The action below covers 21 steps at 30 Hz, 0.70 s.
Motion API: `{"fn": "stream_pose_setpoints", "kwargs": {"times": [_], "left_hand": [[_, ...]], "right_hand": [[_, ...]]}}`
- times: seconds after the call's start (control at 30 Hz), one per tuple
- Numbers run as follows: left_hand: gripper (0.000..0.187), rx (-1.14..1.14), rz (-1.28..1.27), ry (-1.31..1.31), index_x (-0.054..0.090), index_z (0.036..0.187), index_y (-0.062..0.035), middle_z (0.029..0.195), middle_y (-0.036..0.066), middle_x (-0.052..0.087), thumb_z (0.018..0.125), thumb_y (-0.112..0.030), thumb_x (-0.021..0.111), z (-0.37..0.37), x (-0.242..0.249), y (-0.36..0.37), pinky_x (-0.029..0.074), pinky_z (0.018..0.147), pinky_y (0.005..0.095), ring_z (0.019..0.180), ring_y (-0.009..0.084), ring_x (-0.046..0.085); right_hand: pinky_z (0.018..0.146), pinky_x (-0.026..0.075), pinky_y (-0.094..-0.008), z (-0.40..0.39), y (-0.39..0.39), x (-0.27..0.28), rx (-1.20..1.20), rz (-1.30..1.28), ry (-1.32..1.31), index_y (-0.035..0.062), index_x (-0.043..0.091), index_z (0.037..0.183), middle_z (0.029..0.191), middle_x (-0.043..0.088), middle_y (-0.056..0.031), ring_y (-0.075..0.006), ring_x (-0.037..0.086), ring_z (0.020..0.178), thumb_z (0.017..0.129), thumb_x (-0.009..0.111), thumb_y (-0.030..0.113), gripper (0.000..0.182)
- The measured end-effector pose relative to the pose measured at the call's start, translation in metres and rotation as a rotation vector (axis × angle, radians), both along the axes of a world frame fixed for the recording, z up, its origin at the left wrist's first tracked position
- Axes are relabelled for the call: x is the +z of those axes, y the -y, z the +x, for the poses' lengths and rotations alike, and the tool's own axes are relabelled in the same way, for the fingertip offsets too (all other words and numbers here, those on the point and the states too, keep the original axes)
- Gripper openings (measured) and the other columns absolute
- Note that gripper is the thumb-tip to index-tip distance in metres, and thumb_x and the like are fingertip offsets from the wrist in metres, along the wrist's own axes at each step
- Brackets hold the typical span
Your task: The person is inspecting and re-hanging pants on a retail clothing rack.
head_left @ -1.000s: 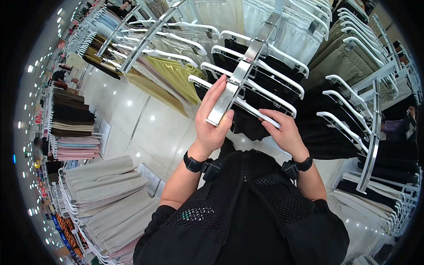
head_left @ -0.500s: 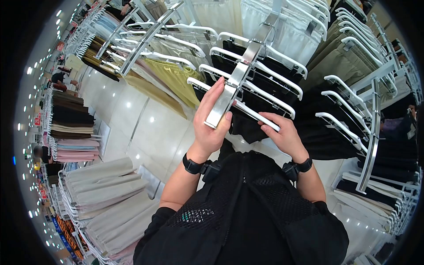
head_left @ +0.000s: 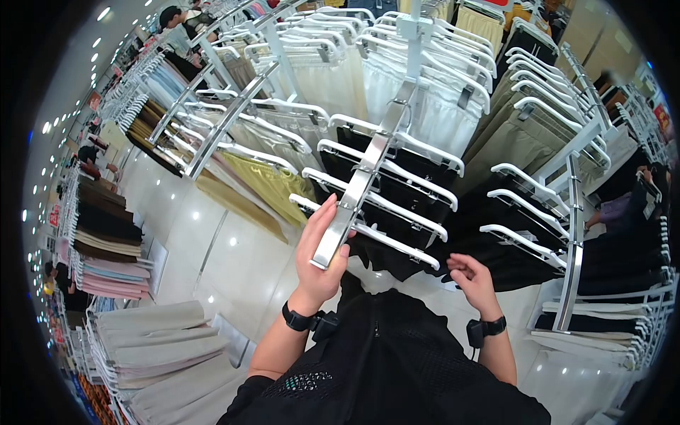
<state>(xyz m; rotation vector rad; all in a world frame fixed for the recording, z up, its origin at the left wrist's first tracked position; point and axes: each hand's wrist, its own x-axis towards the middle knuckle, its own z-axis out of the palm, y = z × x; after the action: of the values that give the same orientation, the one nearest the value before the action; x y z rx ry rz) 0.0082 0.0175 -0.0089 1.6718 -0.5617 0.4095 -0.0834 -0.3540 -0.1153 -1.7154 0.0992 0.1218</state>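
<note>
My left hand (head_left: 320,249) lies against the front end of a shiny metal display arm (head_left: 347,205), with its fingers stretched along the left side and the thumb on the right. White hangers (head_left: 397,246) with black garments (head_left: 379,258) hang from this arm, and the nearest one is just right of my left hand. My right hand (head_left: 473,278) is in the air off the right end of that nearest hanger, fingers loosely curved and apart, holding nothing. Black bands are on both wrists.
A second metal arm (head_left: 572,255) with black garments stands at the right. Yellow-green trousers (head_left: 273,177) hang at the left. Pale trousers (head_left: 159,329) fill a rack at the lower left. A person in a black cap (head_left: 172,17) is in the far background.
My right hand has let go of the nearest hanger and moved off to the right. My left hand stays at the arm's end. The view has tilted up, showing more racks behind.
</note>
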Motion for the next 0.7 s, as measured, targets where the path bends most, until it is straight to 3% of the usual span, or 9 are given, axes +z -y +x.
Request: {"fn": "stream_pose_setpoints", "kwargs": {"times": [0.13,0.23,0.33,0.37,0.43,0.53,0.7], "left_hand": [[0.061,0.010,-0.026,-0.011,0.048,0.156,0.0049,0.163,0.026,0.042,0.100,-0.015,0.063,-0.001,0.000,0.003,0.061,0.096,0.0416,0.119,0.0286,0.068],[0.065,0.049,-0.025,-0.048,0.047,0.157,0.0045,0.163,0.024,0.046,0.099,-0.020,0.065,-0.004,-0.002,0.003,0.060,0.090,0.0357,0.106,0.0264,0.074],[0.068,0.071,-0.033,-0.071,0.045,0.159,0.0040,0.163,0.021,0.049,0.099,-0.021,0.064,-0.004,-0.005,0.005,0.058,0.089,0.0333,0.103,0.0239,0.074],[0.065,0.057,-0.052,-0.093,0.048,0.156,0.0042,0.161,0.023,0.049,0.099,-0.022,0.065,-0.008,-0.003,0.005,0.061,0.088,0.0352,0.110,0.0259,0.072],[0.066,0.078,-0.042,-0.079,0.048,0.157,0.0040,0.160,0.021,0.051,0.099,-0.024,0.065,-0.005,-0.002,0.008,0.059,0.086,0.0329,0.103,0.0245,0.074],[0.066,0.112,-0.014,-0.084,0.049,0.157,0.0035,0.160,0.018,0.052,0.100,-0.026,0.063,-0.007,0.002,0.013,0.059,0.085,0.0326,0.101,0.0234,0.074],[0.065,0.130,0.043,-0.074,0.048,0.157,0.0052,0.161,0.018,0.053,0.102,-0.026,0.060,-0.010,0.001,0.010,0.058,0.084,0.0328,0.101,0.0231,0.073]], "right_hand": [[0.093,0.057,-0.0298,-0.026,0.020,-0.005,-0.097,-0.071,-0.056,-0.0003,0.068,0.135,0.116,0.077,-0.0103,-0.0163,0.072,0.106,0.100,0.075,0.010,0.038],[0.093,0.056,-0.0279,-0.046,0.043,-0.011,-0.221,-0.001,-0.060,-0.0009,0.069,0.134,0.116,0.077,-0.0101,-0.0148,0.072,0.106,0.101,0.072,0.008,0.034],[0.091,0.056,-0.0270,-0.074,0.082,-0.019,-0.368,-0.077,-0.041,-0.0003,0.069,0.132,0.113,0.078,-0.0086,-0.0126,0.071,0.102,0.105,0.069,0.010,0.030],[0.090,0.056,-0.0271,-0.088,0.095,-0.020,-0.427,-0.122,-0.056,0.0001,0.069,0.132,0.112,0.078,-0.0081,-0.0123,0.071,0.101,0.106,0.068,0.012,0.029],[0.084,0.055,-0.0270,-0.102,0.126,-0.020,-0.631,-0.139,0.000,0.0014,0.071,0.131,0.112,0.078,-0.0069,-0.0116,0.071,0.098,0.108,0.066,0.018,0.029],[0.086,0.054,-0.0267,-0.133,0.181,-0.031,-0.978,-0.112,0.211,0.0012,0.071,0.131,0.115,0.077,-0.0070,-0.0126,0.071,0.102,0.109,0.065,0.019,0.028],[0.094,0.055,-0.0331,-0.133,0.160,0.075,-1.211,-0.189,0.510,0.0006,0.068,0.132,0.122,0.075,-0.0118,-0.0199,0.070,0.114,0.112,0.058,0.015,0.027]]}}
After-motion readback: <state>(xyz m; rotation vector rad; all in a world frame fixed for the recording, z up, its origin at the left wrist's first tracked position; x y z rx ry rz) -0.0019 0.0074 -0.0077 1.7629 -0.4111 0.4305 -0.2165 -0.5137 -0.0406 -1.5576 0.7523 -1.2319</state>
